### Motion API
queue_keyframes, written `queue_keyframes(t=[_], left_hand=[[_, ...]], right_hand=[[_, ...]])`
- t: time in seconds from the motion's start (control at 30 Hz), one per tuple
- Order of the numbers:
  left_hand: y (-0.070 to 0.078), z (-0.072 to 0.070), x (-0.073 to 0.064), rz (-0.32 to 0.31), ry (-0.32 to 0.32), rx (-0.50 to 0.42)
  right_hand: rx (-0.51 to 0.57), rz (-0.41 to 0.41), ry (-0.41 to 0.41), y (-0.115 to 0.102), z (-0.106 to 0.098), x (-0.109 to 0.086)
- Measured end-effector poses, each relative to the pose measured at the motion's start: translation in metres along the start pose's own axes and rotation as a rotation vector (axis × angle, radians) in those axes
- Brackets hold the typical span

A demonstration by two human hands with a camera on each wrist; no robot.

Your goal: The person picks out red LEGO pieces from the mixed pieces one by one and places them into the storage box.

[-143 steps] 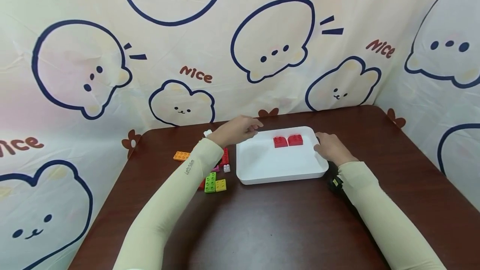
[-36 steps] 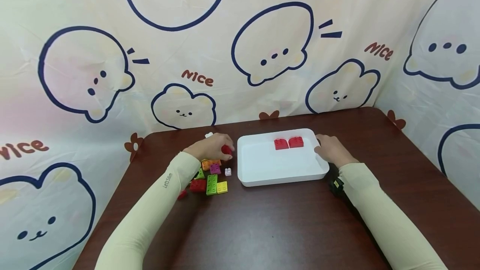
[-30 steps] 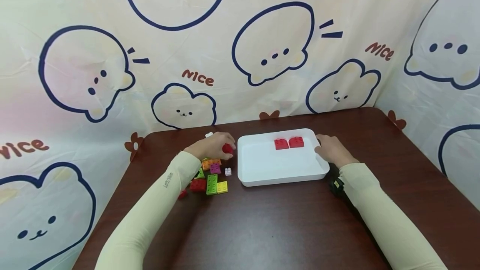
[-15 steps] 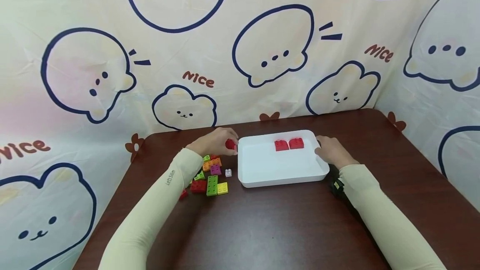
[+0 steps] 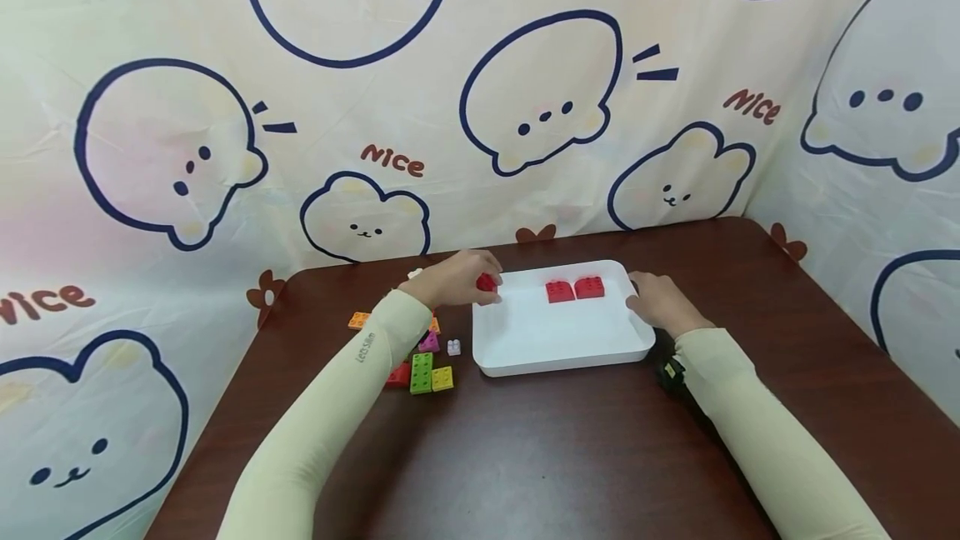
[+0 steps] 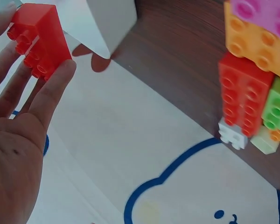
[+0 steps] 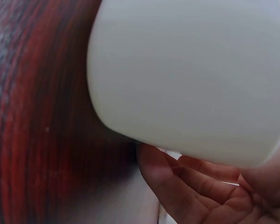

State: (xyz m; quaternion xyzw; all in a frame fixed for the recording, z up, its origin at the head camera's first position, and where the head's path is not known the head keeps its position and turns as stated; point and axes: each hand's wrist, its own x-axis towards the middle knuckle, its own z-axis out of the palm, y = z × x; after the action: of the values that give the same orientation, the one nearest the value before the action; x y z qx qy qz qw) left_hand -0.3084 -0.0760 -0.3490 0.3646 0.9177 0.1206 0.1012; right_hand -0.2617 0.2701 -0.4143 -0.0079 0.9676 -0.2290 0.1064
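Note:
My left hand (image 5: 459,277) pinches a red toy building brick (image 5: 487,282) above the left rim of a white tray (image 5: 555,340). In the left wrist view the thumb and fingertips hold that brick (image 6: 46,37) by its ends, its studs facing the palm. Two more red bricks, one (image 5: 559,292) beside the other (image 5: 589,287), sit in the back part of the tray. At the tray's right side, my right hand (image 5: 663,302) grips the rim. The right wrist view has its bent fingers (image 7: 156,170) against the tray's outer wall.
Left of the tray lies a pile of loose bricks, including a green one (image 5: 422,372), a yellow one (image 5: 442,378), a purple one (image 5: 428,342) and a small pale one (image 5: 453,347). My left forearm hides part of the pile. A patterned cloth (image 5: 525,215) hangs behind the table.
Having come away from the tray to the pile, my left hand has picked up a red brick and moved right with it to the tray's left rim. My right hand stays at the rim.

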Motion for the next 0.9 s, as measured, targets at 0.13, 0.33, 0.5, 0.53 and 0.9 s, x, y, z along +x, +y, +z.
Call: queue_keyframes(t=[0.13, 0.33, 0.5, 0.53, 0.9], left_hand=[[0.005, 0.001, 0.006, -0.006, -0.016, 0.01], [0.009, 0.005, 0.016, 0.015, -0.034, 0.016], [0.011, 0.009, 0.021, 0.029, -0.056, 0.021], [0.012, 0.009, 0.022, 0.03, -0.06, 0.024], [0.019, 0.014, 0.025, 0.019, -0.073, 0.038]], right_hand=[[0.004, 0.001, 0.002, -0.001, 0.0, 0.0], [0.013, 0.003, 0.002, 0.0, 0.0, 0.001], [0.016, 0.011, -0.002, 0.001, 0.002, 0.002], [0.015, 0.011, -0.003, 0.001, 0.002, 0.003], [0.013, 0.016, -0.006, -0.001, 0.001, 0.002]])
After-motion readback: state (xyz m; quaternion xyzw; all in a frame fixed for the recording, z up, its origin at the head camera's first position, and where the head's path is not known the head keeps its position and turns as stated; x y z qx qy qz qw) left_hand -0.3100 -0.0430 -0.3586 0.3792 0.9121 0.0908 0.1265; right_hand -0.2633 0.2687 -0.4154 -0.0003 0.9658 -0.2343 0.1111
